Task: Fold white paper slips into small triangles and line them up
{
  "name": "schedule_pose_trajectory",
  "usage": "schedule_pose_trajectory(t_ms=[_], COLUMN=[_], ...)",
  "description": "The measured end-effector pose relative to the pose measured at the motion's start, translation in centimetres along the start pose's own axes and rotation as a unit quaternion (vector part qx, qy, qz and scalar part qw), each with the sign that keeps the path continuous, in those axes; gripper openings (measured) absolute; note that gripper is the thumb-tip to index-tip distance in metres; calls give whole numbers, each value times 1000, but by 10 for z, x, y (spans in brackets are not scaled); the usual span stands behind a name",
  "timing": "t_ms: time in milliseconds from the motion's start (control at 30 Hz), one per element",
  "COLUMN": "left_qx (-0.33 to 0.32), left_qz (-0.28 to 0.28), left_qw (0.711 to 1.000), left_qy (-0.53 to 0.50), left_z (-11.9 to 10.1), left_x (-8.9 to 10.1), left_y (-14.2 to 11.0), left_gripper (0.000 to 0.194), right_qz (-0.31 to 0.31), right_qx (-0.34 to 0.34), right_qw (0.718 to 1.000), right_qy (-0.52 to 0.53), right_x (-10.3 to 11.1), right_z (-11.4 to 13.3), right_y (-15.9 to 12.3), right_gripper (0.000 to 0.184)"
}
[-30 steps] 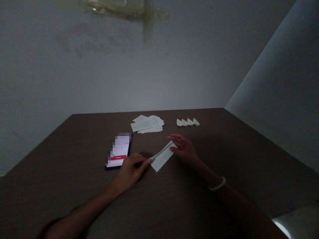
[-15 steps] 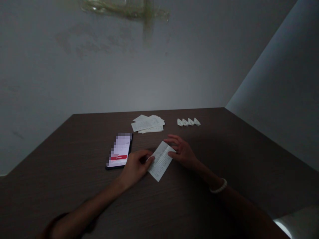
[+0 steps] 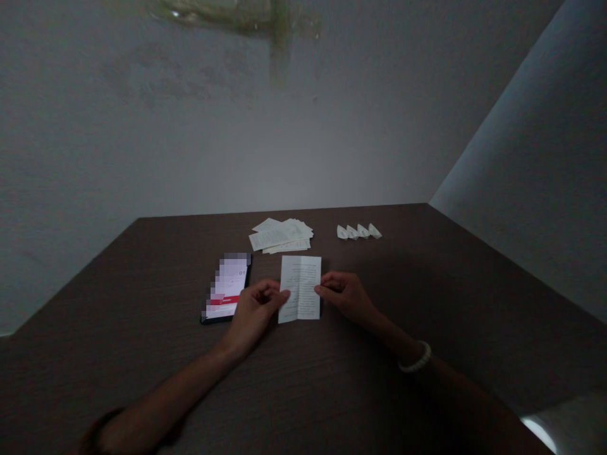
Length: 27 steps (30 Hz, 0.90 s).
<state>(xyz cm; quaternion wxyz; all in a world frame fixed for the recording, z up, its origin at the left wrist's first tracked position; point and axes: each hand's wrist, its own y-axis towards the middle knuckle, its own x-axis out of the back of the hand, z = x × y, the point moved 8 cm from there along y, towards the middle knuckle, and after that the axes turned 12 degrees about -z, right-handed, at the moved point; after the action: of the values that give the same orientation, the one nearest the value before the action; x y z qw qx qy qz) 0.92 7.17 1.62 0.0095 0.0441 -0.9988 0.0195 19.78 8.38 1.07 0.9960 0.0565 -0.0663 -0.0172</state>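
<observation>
A small printed paper slip (image 3: 300, 288) with a lengthwise crease lies opened out on the dark wooden table (image 3: 142, 354), squared to me. My left hand (image 3: 253, 311) pinches its left edge with curled fingers. At the slip's right edge my right hand (image 3: 345, 296) pinches it too, a white bead bracelet (image 3: 415, 357) on that wrist.
A phone (image 3: 226, 288) with a lit screen lies just left of my left hand. Behind the slip is a loose pile of paper slips (image 3: 281, 236), and to its right a row of several small folded paper pieces (image 3: 358, 231). Bare walls close off the back and right.
The slip was folded narrow and lay diagonally; it has been opened flat and turned straight. Both hands shifted from pressing on it to pinching its side edges.
</observation>
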Motion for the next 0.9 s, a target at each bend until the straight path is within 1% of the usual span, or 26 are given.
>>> schedule_pose_trajectory(t_ms=[67, 200, 300, 433, 533, 633, 800, 900], left_qx=[-9, -54, -57, -43, -39, -28, -10, -31], left_qz=[2, 4, -1, -3, 12, 32, 33, 43], left_qw=[1000, 996, 993, 996, 998, 999, 999, 999], left_qy=[11, 77, 100, 80, 43, 25, 2, 12], left_z=[-2, -6, -4, 1, 2, 2, 4, 0], left_x=[0, 3, 6, 8, 7, 5, 6, 4], left_y=[0, 0, 2, 3, 3, 1, 0, -2], left_gripper=[24, 24, 23, 21, 24, 22, 20, 18], right_qz=[2, 4, 1, 18, 26, 30, 41, 49], right_qx=[-7, -2, 1, -3, -7, -9, -8, 4], right_qw=[1000, 1000, 1000, 1000, 999, 999, 999, 998], right_qy=[1, 2, -10, 14, 31, 26, 34, 38], right_x=[1, 4, 6, 4, 4, 5, 7, 7], right_z=[-3, -5, -5, -5, -4, -3, -2, 0], right_y=[1, 3, 3, 1, 0, 1, 1, 1], right_gripper=[19, 19, 18, 18, 19, 18, 19, 16])
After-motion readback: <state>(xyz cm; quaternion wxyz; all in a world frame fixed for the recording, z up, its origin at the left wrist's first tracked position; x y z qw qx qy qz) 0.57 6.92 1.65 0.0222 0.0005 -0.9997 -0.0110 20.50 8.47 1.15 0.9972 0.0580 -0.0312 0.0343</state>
